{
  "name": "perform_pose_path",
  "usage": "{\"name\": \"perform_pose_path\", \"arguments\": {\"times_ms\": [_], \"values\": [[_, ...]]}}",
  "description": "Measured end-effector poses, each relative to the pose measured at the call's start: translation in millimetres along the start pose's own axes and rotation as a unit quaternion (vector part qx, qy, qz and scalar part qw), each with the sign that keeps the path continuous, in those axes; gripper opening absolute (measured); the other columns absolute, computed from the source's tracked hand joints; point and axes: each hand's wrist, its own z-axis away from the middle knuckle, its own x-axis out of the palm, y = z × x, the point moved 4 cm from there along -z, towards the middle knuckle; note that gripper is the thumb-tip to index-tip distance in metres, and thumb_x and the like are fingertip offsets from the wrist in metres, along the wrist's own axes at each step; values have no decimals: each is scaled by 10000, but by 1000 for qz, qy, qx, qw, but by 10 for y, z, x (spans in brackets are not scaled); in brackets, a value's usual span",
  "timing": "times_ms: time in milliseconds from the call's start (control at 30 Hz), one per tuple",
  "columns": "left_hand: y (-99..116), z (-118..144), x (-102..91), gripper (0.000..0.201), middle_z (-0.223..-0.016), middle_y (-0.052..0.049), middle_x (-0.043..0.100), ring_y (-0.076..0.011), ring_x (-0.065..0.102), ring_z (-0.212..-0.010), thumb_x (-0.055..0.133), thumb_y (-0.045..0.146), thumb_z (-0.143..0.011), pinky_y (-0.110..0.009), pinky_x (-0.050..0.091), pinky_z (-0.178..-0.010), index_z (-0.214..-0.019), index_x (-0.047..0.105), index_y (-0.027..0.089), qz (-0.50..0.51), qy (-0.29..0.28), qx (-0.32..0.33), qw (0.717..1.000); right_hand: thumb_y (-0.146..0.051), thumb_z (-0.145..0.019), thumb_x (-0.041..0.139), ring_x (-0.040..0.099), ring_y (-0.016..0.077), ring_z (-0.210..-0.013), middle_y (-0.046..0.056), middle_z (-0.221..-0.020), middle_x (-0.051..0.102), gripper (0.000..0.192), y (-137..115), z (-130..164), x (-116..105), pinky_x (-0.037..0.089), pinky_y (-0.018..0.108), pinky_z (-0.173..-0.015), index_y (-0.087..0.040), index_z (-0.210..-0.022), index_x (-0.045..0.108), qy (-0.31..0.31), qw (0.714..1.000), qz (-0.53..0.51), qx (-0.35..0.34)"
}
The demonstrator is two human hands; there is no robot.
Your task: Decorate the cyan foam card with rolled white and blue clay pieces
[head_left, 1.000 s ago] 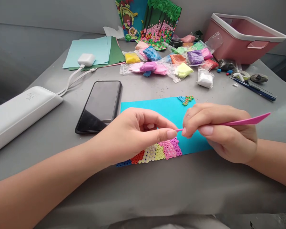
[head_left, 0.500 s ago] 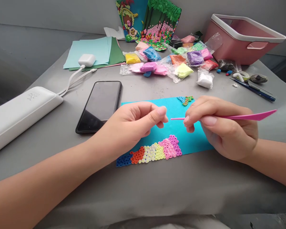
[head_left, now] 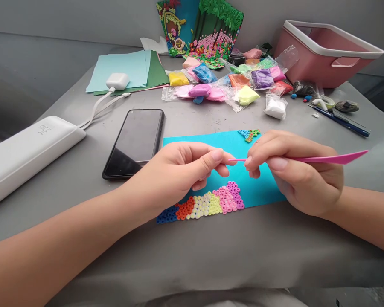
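The right hand (head_left: pixel 299 172) grips a pink tool (head_left: pixel 326 159) between thumb and fingers, its thin tip pointing left, its flat end sticking out to the right. The left hand (head_left: pixel 182 172) has its thumb and forefinger pinched together right at the tool's tip; whether anything sits between them cannot be told. Both hands hover above the blue sheet (head_left: pixel 265 192), over the patch of clay rings (head_left: pixel 208 204) along its near edge.

Half a second ago the left fingertips were a little apart from the tip; now they have closed in and touch it. A second ago both hands were lower, down on the rings, with the tip at the pink rows; since then they have lifted and the rings lie uncovered. The tool's angle has hardly changed.

A phone (head_left: pixel 135 140) lies left of the sheet, clay bags (head_left: pixel 240 83) beyond it.
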Motion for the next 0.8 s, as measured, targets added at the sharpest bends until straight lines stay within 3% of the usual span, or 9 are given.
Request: {"name": "perform_pose_path", "arguments": {"times_ms": [500, 800], "values": [[13, 0, 27, 278, -756, -1, 679, -84, 401, -574, 688, 502, -914, -228, 334, -519, -933, 839, 269, -18, -29, -12, 999, -126, -952, 518, 608, 140, -682, 35, -802, 693, 226, -16, -29, 19, 528, 304, -663, -181, -921, 735, -29, 999, -2, 18], [1, 12, 30, 303, -761, -2, 680, -77, 402, -566, 689, 499, -916, -234, 323, -512, -831, 809, 235, -17, -37, -1, 999, -110, -957, 504, 616, 134, -708, 29, -793, 681, 230, -23, -20, 33, 520, 293, -691, -176, -919, 721, -44, 999, 5, 21]]}}
